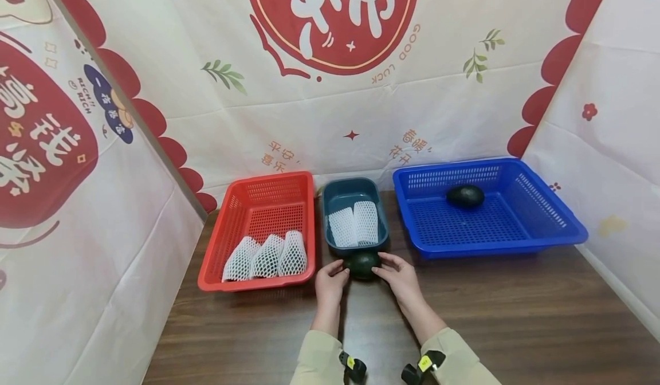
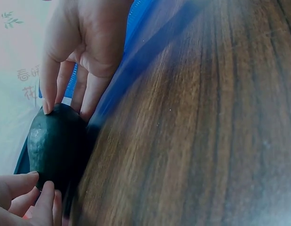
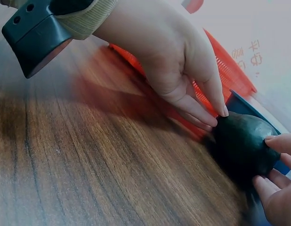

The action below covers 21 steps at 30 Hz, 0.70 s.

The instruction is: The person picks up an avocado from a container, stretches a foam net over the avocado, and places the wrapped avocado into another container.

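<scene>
A dark green avocado point(image 1: 362, 265) is held between both hands at the near edge of the small teal bin point(image 1: 330, 242). My left hand point(image 1: 330, 285) pinches one end with its fingertips. At the opposite end my right hand point(image 1: 402, 279) grips it between thumb and fingers. The left wrist view shows the avocado point(image 2: 58, 146) with a smooth, slightly bumpy skin, close over the wooden table. Two white foam net sleeves point(image 1: 366, 223) lie side by side in the teal bin, just beyond the avocado.
To the left, a red basket point(image 1: 206, 279) holds several white foam net sleeves point(image 1: 268, 257) with dark shapes showing through. On the right, a blue basket point(image 1: 500, 244) holds one bare avocado point(image 1: 465, 196). A printed cloth point(image 1: 340, 110) stands behind the wooden table point(image 1: 515, 316).
</scene>
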### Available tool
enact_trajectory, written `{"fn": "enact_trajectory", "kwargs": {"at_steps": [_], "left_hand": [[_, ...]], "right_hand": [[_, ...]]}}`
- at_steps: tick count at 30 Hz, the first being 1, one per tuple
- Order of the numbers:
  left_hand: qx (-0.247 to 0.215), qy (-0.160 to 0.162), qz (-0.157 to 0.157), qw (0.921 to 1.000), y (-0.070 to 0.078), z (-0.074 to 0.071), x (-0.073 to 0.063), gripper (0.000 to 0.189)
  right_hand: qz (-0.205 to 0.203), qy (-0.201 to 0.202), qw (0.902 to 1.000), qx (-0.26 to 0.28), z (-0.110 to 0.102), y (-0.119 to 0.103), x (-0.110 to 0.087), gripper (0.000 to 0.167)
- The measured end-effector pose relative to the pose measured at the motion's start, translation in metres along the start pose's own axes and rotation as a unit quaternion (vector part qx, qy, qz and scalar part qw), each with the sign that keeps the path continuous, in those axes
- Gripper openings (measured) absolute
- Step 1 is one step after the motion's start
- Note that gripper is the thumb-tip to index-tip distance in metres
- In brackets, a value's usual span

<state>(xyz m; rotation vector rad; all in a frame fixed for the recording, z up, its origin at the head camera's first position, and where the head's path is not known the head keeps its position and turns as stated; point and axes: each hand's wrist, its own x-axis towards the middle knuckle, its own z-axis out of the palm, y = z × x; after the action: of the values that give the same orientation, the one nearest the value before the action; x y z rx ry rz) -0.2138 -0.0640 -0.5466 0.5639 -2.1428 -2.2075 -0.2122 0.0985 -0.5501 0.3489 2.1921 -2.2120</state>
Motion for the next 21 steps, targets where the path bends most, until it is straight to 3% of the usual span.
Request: {"fn": "enact_trajectory", "kwargs": {"at_steps": [13, 17, 21], "left_hand": [[0.041, 0.012, 0.04, 0.9983, 0.003, -0.005, -0.001, 0.027], [0.076, 0.012, 0.079, 0.994, 0.008, -0.004, -0.006, 0.026], [0.133, 0.01, 0.132, 0.9822, 0.015, -0.003, -0.012, 0.026]], "right_hand": [[-0.024, 0.011, 0.9992, -0.028, -0.003, -0.009, -0.002, 0.043], [-0.054, 0.014, 0.9975, -0.043, -0.004, -0.017, -0.005, 0.038], [-0.097, 0.012, 0.9925, -0.074, -0.005, -0.026, -0.006, 0.032]]}}
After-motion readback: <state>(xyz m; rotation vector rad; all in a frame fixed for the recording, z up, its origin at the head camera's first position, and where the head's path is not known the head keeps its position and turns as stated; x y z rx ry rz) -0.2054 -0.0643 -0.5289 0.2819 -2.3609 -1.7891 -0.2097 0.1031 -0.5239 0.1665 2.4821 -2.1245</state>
